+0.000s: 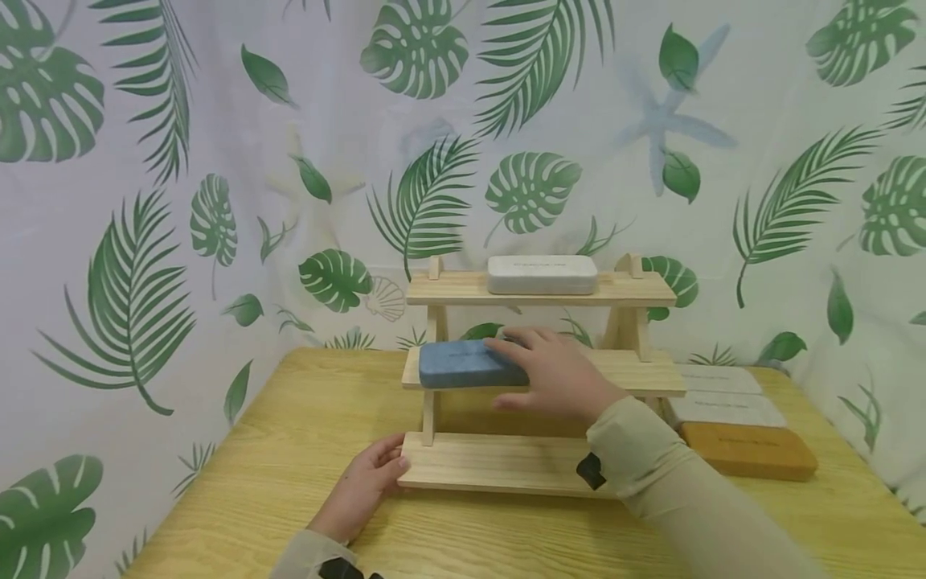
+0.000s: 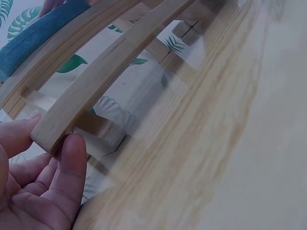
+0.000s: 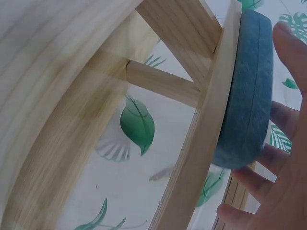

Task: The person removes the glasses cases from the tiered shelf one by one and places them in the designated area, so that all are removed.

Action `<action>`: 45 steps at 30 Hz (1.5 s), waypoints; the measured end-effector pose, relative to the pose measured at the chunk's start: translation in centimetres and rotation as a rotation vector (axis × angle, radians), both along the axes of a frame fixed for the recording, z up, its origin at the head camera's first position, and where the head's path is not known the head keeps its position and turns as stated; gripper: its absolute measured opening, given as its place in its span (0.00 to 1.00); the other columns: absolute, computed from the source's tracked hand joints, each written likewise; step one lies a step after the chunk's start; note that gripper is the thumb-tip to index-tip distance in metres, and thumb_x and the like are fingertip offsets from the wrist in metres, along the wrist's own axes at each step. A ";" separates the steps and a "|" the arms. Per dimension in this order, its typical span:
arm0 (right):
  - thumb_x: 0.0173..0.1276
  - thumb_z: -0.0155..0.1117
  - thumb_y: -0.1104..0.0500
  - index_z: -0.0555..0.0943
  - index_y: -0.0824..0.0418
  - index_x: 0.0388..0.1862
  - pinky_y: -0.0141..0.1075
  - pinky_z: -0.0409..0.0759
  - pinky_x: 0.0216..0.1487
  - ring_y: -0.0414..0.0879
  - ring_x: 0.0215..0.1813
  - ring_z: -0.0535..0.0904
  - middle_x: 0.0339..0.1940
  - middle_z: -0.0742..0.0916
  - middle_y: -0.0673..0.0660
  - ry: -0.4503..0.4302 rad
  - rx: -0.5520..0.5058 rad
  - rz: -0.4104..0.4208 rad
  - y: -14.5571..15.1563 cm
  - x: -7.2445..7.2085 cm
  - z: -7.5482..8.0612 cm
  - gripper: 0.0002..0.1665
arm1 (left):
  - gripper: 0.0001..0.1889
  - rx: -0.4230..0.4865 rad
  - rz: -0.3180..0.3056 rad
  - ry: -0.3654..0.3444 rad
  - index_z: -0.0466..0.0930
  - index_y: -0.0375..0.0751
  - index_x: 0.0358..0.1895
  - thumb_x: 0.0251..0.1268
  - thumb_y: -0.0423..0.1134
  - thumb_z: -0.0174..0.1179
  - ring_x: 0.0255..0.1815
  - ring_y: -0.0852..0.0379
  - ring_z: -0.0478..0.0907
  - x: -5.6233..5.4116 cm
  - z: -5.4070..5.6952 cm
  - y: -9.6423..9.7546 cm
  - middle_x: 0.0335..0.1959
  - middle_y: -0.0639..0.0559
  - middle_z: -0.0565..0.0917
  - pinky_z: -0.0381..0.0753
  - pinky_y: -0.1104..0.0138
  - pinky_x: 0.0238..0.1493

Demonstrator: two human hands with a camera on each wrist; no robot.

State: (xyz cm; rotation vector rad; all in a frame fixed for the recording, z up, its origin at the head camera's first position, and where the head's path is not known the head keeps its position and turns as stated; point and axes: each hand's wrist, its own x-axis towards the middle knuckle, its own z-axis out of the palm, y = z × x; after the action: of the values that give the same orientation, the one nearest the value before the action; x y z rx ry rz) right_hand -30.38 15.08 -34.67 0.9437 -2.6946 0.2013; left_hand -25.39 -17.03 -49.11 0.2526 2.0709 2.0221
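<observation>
A three-tier wooden display shelf (image 1: 499, 462) stands on the table. On its middle board lies a blue glasses case (image 1: 463, 366), long and rounded, toward the left end. My right hand (image 1: 560, 374) is at the case's right end, fingers loosely extended over and behind it; in the right wrist view the thumb stands off the blue case (image 3: 247, 91) while the fingers are right at its end. Low on the left, my left hand (image 1: 362, 486) pinches the left end of the bottom board, thumb and fingers on opposite sides of the wood (image 2: 72, 108).
A white glasses case (image 1: 542, 275) sits on the top board. To the right of the shelf, on the yellow wood-grain table (image 1: 253, 498), lie an orange case (image 1: 748, 452) and two white ones (image 1: 731, 408). A leaf-print curtain (image 1: 239, 145) hangs behind and along the sides.
</observation>
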 end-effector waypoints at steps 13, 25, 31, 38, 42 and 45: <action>0.59 0.64 0.22 0.63 0.43 0.81 0.59 0.63 0.72 0.62 0.74 0.65 0.77 0.69 0.60 -0.065 0.028 -0.021 -3.0 -1.7 -0.1 0.56 | 0.34 0.022 -0.017 0.001 0.56 0.28 0.77 0.78 0.44 0.57 0.58 0.47 0.79 -0.2 -0.2 -0.3 0.67 0.35 0.73 0.83 0.57 0.52; 0.58 0.63 0.21 0.61 0.42 0.82 0.58 0.71 0.65 0.59 0.70 0.69 0.73 0.73 0.57 -0.096 0.071 -0.072 -4.4 -2.1 -0.4 0.57 | 0.34 0.012 -0.017 -0.002 0.57 0.28 0.77 0.78 0.45 0.57 0.58 0.47 0.79 -0.3 -0.2 -0.3 0.67 0.35 0.73 0.84 0.57 0.51; 0.57 0.63 0.20 0.62 0.43 0.81 0.58 0.74 0.62 0.57 0.66 0.73 0.68 0.77 0.58 -0.031 0.083 -0.099 -4.7 -2.3 -0.9 0.58 | 0.34 0.012 -0.015 -0.004 0.57 0.29 0.77 0.79 0.44 0.56 0.59 0.47 0.79 -0.2 -0.2 -0.3 0.67 0.34 0.73 0.83 0.56 0.52; 0.59 0.63 0.21 0.64 0.44 0.80 0.58 0.76 0.58 0.57 0.63 0.75 0.64 0.79 0.58 0.038 0.091 -0.124 -5.0 -2.3 -1.3 0.56 | 0.34 0.015 -0.024 -0.001 0.57 0.29 0.77 0.79 0.45 0.56 0.59 0.47 0.78 -0.4 -0.4 -0.4 0.68 0.35 0.73 0.83 0.57 0.53; 0.60 0.62 0.22 0.65 0.44 0.80 0.58 0.76 0.57 0.57 0.62 0.75 0.62 0.80 0.58 0.064 0.090 -0.133 -5.1 -2.3 -1.5 0.54 | 0.35 0.018 -0.030 0.003 0.56 0.29 0.77 0.78 0.45 0.56 0.59 0.47 0.78 -0.5 -0.5 -0.4 0.68 0.35 0.72 0.83 0.56 0.52; 0.60 0.62 0.22 0.65 0.44 0.80 0.58 0.76 0.57 0.56 0.62 0.75 0.61 0.80 0.58 0.071 0.093 -0.137 -5.1 -2.3 -1.6 0.54 | 0.35 0.017 -0.029 0.006 0.57 0.29 0.77 0.78 0.46 0.57 0.60 0.47 0.78 -0.5 -0.6 -0.4 0.68 0.35 0.72 0.83 0.56 0.52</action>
State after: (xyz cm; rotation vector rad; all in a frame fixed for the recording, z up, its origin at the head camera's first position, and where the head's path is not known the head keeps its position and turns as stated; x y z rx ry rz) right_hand -32.73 10.00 -36.31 0.7722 -2.7093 0.0146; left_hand -25.91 -17.46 -49.73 0.2900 2.0422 2.0257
